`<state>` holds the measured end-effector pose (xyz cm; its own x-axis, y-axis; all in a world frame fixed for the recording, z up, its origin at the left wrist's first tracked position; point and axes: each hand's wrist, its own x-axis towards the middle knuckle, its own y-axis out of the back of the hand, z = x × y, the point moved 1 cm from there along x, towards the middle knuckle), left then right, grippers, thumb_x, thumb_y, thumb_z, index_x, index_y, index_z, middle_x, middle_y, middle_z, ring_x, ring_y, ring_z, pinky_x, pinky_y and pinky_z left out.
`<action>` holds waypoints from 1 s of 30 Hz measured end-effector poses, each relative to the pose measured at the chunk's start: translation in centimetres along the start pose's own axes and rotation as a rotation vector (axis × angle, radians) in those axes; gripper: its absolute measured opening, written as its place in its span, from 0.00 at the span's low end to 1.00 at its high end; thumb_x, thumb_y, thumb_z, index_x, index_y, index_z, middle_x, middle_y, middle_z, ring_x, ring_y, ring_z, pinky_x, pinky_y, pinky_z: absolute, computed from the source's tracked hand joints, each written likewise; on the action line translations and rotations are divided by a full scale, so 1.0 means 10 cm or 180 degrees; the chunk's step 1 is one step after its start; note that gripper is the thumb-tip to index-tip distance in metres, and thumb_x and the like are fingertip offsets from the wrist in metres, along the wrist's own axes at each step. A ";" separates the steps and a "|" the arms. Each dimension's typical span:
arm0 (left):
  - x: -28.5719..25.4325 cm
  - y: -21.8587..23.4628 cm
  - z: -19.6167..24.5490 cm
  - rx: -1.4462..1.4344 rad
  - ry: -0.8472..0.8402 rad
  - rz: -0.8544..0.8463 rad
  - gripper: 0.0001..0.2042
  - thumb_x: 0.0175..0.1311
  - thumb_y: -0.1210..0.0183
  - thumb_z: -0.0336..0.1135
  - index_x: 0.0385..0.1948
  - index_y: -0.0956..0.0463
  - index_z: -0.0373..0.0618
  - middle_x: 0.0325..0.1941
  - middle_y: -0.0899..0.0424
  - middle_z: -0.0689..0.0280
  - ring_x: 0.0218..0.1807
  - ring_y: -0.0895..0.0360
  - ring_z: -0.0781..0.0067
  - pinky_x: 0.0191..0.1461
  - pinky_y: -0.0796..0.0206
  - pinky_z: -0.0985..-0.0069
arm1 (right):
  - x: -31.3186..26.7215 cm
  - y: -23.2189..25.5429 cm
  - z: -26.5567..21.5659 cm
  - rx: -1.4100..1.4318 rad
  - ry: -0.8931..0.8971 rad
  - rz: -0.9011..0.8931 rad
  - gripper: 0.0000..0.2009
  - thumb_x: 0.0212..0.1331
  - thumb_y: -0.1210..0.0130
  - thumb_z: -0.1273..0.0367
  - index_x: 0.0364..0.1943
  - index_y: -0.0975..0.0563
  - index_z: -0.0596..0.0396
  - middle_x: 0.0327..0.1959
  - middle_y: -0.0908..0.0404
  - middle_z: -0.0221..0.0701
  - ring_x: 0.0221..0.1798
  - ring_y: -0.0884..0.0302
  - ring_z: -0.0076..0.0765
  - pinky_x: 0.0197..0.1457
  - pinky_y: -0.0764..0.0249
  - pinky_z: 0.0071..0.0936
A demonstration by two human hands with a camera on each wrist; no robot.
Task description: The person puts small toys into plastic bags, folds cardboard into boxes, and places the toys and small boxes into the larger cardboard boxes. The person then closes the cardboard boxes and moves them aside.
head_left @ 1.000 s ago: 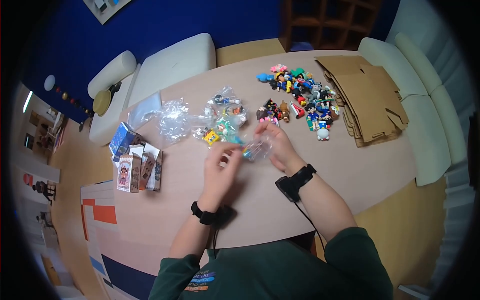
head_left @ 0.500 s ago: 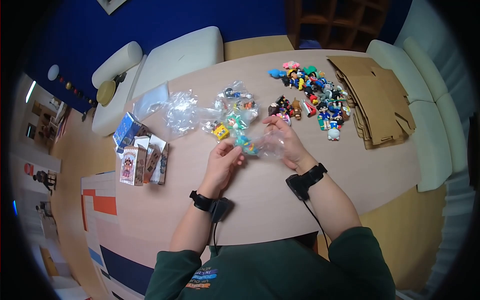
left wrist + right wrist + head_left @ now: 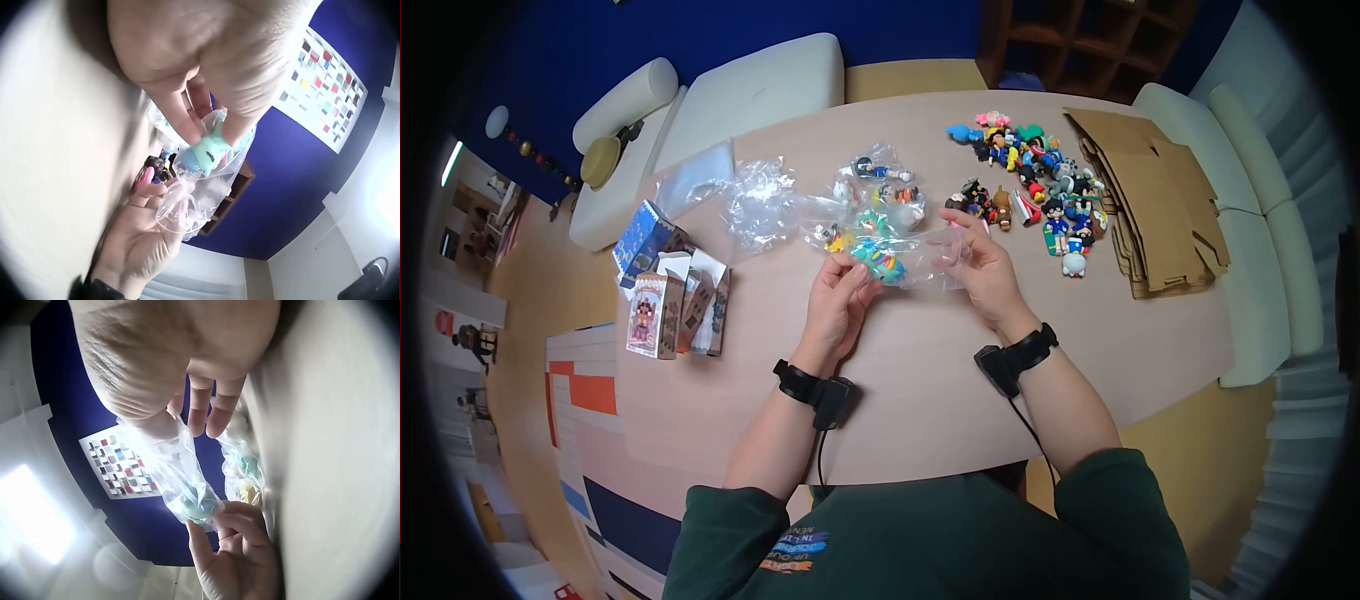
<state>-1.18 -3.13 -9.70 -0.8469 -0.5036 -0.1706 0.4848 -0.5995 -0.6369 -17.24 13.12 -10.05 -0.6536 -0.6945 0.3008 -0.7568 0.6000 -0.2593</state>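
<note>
A mint-green toy figure with multicoloured parts sits inside a clear plastic bag, held above the table. My left hand pinches the figure through the bag, between thumb and fingers. At the bag's loose end, my right hand grips the film with the thumb and a finger, its other fingers stretched out in the right wrist view. Just beyond the left hand lie several bagged figures, partly hidden behind the held bag.
Crumpled clear bags lie left of the bagged figures. Small printed boxes stand at the table's left. Unbagged figures are heaped at the back right, beside flattened cardboard. The table has a curved edge.
The left hand has turned and raised the bagged figure. The bag is now stretched wider between both hands, and the right hand's hold shows at its end. The head view has shifted slightly.
</note>
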 end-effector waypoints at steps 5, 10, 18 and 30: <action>0.00 -0.06 0.04 0.0060 0.0049 0.0005 0.06 0.69 0.40 0.27 0.41 0.28 0.47 0.45 0.20 0.67 0.49 0.20 0.75 0.59 0.24 0.73 | -0.02 -0.05 -0.15 -0.0386 -0.0549 -0.0768 0.15 0.64 0.45 0.78 0.53 0.17 0.54 0.71 0.31 0.35 0.70 0.32 0.33 0.68 0.31 0.32; 0.12 0.14 -0.12 -0.0057 0.0023 -0.0702 0.06 0.70 0.40 0.27 0.39 0.30 0.48 0.47 0.20 0.66 0.51 0.20 0.72 0.64 0.29 0.68 | -0.01 -0.02 -0.03 -0.0838 -0.0198 -0.0836 0.17 0.66 0.48 0.80 0.57 0.19 0.54 0.63 0.24 0.33 0.65 0.28 0.30 0.66 0.30 0.32; 0.07 -0.02 -0.03 -0.0032 0.0188 -0.0137 0.06 0.71 0.40 0.27 0.39 0.30 0.48 0.48 0.20 0.66 0.51 0.20 0.75 0.61 0.26 0.69 | -0.02 -0.06 -0.08 -0.0675 -0.0583 -0.0633 0.13 0.68 0.48 0.77 0.53 0.18 0.56 0.49 0.23 0.29 0.52 0.24 0.26 0.58 0.27 0.27; 0.10 -0.02 -0.11 -0.0250 0.0219 -0.0035 0.06 0.72 0.42 0.27 0.40 0.31 0.47 0.46 0.19 0.68 0.49 0.20 0.79 0.57 0.24 0.77 | -0.02 -0.12 -0.11 -0.1192 -0.0595 -0.0599 0.19 0.62 0.44 0.79 0.57 0.20 0.52 0.38 0.29 0.24 0.38 0.34 0.22 0.44 0.34 0.22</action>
<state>-2.30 -2.85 -10.55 -0.8665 -0.4516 -0.2128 0.4589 -0.5527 -0.6956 -16.17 12.95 -8.82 -0.5196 -0.8443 0.1312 -0.8327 0.5348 0.1438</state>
